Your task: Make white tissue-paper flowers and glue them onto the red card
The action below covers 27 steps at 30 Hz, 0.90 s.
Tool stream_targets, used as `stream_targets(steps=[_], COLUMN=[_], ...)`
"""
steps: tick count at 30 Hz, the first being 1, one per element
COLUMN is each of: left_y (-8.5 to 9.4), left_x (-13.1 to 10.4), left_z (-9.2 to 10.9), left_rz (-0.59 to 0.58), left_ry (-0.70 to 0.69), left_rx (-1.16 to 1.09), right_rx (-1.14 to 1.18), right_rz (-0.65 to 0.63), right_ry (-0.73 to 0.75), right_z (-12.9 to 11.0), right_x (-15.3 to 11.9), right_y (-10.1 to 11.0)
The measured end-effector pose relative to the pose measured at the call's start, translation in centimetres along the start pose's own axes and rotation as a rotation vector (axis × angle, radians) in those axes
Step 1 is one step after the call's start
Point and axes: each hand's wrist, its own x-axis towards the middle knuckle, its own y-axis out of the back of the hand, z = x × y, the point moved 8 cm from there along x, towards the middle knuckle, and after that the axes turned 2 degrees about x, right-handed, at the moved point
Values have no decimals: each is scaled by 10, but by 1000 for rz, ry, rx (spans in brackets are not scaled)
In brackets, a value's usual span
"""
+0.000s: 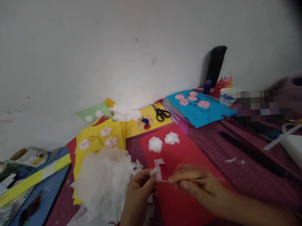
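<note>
My left hand [142, 186] pinches a small piece of white tissue paper [157, 172] above the red card [186, 205]. From the right, my right hand [195, 183] grips a thin wooden stick [210, 179]; its tip lies close to the tissue's lower edge, and I cannot tell whether they touch. Two fluffy white paper flowers [155, 144] sit on the upper part of the card. Below them rests a loose scrap of tissue [159, 161]. A large heap of crumpled white tissue [101, 183] lies beside my left hand, partly over yellow cards [88, 133] decorated with flowers.
Black-handled scissors [161, 113] lie on yellow paper behind the red card, near a small dish of paint [145, 122]. A blue card [194, 114] with pink flowers is at the back right, near a bowl [227, 97]. A blue board [41, 203] lies at left.
</note>
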Motion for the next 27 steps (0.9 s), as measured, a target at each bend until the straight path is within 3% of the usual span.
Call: stream_targets(steps=[6, 16, 21, 24, 27], left_y=[1, 2, -11, -14, -10], left_x=[0, -5, -8, -8, -6], left_z=[-10, -15, -12, -9, -5], left_rz=[13, 45, -101, -132, -87], left_ry=[75, 136, 189, 138, 35], left_rx=[-32, -146, -343, -357, -317], right_rx=[-94, -68, 133, 257, 318], right_rz=[26, 62, 61, 68, 75], right_ry=[38, -23, -165, -228, -252], right_z=[4, 9, 26, 32, 33], right_x=[3, 4, 3, 4, 5], right_y=[3, 5, 3, 1, -1])
